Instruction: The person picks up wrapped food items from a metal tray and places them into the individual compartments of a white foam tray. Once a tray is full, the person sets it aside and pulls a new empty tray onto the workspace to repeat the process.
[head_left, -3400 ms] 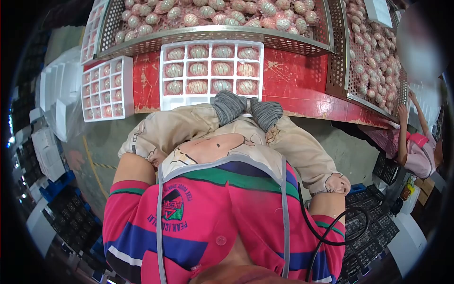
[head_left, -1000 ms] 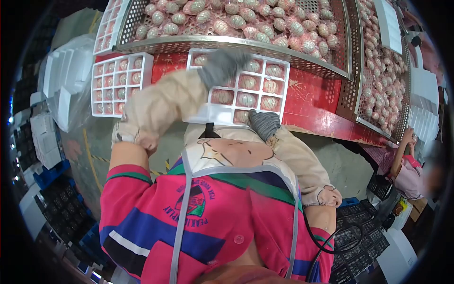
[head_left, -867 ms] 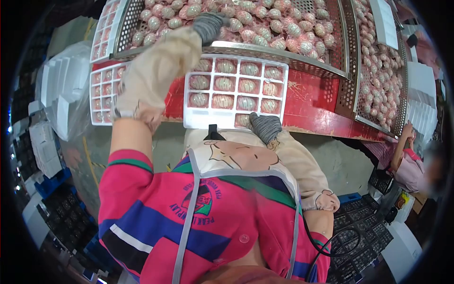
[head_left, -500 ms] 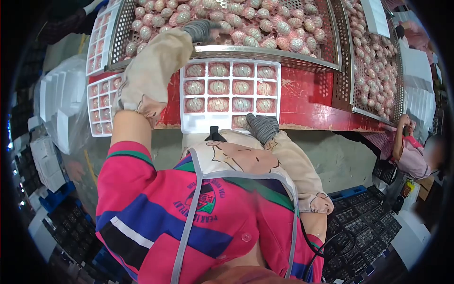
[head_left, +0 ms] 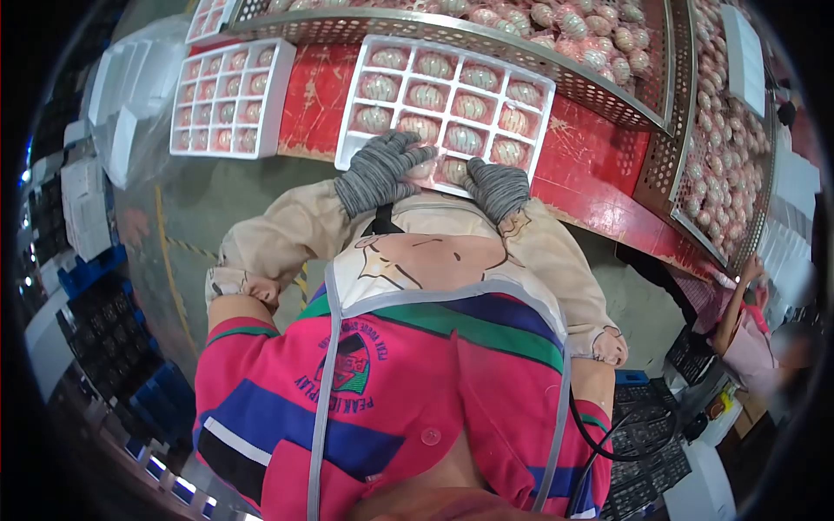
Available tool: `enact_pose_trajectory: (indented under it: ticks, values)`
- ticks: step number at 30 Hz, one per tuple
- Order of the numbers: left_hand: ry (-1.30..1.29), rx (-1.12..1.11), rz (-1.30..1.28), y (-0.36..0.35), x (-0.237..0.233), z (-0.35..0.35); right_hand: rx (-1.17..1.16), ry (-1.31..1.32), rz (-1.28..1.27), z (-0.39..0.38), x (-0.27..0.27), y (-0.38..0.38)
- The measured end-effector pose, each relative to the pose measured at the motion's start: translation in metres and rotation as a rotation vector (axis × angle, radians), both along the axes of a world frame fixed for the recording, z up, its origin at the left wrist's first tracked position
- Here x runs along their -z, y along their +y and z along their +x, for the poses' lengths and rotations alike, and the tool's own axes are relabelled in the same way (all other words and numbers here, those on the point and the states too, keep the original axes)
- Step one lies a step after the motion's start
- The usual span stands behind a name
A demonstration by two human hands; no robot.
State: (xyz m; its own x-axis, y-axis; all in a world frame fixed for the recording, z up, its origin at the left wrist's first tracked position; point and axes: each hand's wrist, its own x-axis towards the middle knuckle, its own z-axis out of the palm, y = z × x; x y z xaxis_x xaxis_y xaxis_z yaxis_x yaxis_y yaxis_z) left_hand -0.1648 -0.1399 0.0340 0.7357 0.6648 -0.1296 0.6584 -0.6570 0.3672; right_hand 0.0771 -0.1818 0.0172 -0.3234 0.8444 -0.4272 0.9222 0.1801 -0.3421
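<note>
A white compartment tray [head_left: 349,130] lies tilted at the table's front edge, most of its cells filled with pale, mottled eggs in pinkish clear wrap. My left hand [head_left: 382,172], in a grey striped knit glove, has its fingers closed around a wrapped egg [head_left: 420,167] at the front row. Beside it, another wrapped egg [head_left: 453,170] sits in its cell. My right hand [head_left: 499,187], gloved alike, grips the tray's front edge near that egg, its fingertips partly hidden. The tray's front left corner is partly covered by my left hand.
A second filled tray [head_left: 283,95] stands to the left on the red table [head_left: 591,165]. Behind, a perforated metal bin [head_left: 599,97] holds many wrapped eggs, with another bin [head_left: 686,221] at right. A co-worker's arm [head_left: 738,300] shows at far right.
My left hand has come back from the metal bin to the tray's front row, bringing a wrapped egg. The view has shifted and the tray appears turned; my right hand stays at its front edge.
</note>
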Motion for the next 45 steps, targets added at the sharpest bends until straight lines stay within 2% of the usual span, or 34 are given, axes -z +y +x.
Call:
enact_pose_trajectory:
  ticks: [2, 4, 6, 8, 9, 11, 15, 17, 22, 27, 28, 29, 32, 36, 37, 39, 41, 42, 43, 44, 45]
  values:
    - [-0.279, -0.217, -0.214, -0.016, 0.01, -0.012, 0.0, 0.061, 0.021, 0.004, -0.004, 0.001]
    - [-0.255, -0.281, -0.131, -0.017, 0.017, -0.024, 0.077, 0.136, 0.026, 0.001, -0.01, 0.008]
    - [-0.237, -0.347, -0.018, -0.021, 0.018, -0.027, 0.041, 0.175, 0.029, -0.012, -0.031, 0.017]
    - [-0.155, -0.415, -0.116, -0.02, 0.011, -0.023, 0.021, 0.225, 0.027, -0.024, -0.024, 0.021]
    - [-0.076, -0.47, -0.207, -0.018, 0.009, -0.022, -0.097, 0.207, 0.081, -0.031, -0.011, 0.023]
    - [-0.102, -0.472, -0.201, -0.019, 0.017, -0.024, -0.283, 0.171, 0.16, -0.042, -0.002, 0.024]
    - [-0.152, -0.427, -0.203, -0.013, 0.01, -0.018, -0.408, 0.131, 0.193, -0.068, 0.016, 0.03]
    - [0.103, -0.327, -0.174, -0.004, 0.016, -0.013, -0.452, 0.133, 0.211, -0.084, 0.025, 0.036]
    - [-0.009, -0.376, -0.271, -0.002, 0.016, -0.018, -0.457, 0.202, 0.273, -0.076, 0.024, 0.028]
    - [0.219, -0.259, -0.291, 0.012, 0.012, -0.012, -0.438, 0.257, 0.355, -0.064, 0.01, 0.027]
    - [0.294, -0.222, -0.297, 0.016, 0.011, -0.01, -0.554, 0.168, 0.24, -0.063, 0.005, 0.036]
    - [0.291, -0.22, -0.295, 0.019, 0.01, -0.007, -0.553, 0.164, 0.24, -0.063, 0.011, 0.038]
    - [0.44, -0.175, -0.336, 0.026, 0.013, -0.001, -0.426, 0.242, 0.112, -0.073, 0.028, 0.048]
    - [0.528, -0.019, -0.413, 0.037, 0.021, 0.003, -0.631, -0.153, -0.205, -0.093, 0.031, 0.055]
    - [0.533, -0.016, -0.406, 0.047, 0.018, 0.001, -0.625, -0.15, -0.199, -0.093, 0.025, 0.058]
    - [0.201, -0.064, -0.336, 0.079, -0.002, -0.001, -0.492, -0.015, -0.2, -0.082, -0.003, 0.064]
    - [0.045, -0.242, -0.014, 0.154, -0.023, 0.005, -0.418, 0.05, -0.199, -0.074, -0.006, 0.063]
    - [-0.061, -0.402, 0.027, 0.209, 0.012, -0.003, -0.4, 0.038, -0.136, -0.071, 0.004, 0.055]
    - [-0.169, -0.383, 0.425, 0.23, -0.033, 0.004, -0.378, 0.027, -0.072, -0.071, 0.014, 0.05]
    - [0.134, -0.543, 0.484, 0.258, -0.04, 0.016, -0.363, -0.013, -0.074, -0.072, 0.02, 0.047]
    - [0.183, -0.573, 0.488, 0.287, -0.029, 0.02, -0.345, -0.015, -0.077, -0.071, 0.018, 0.046]
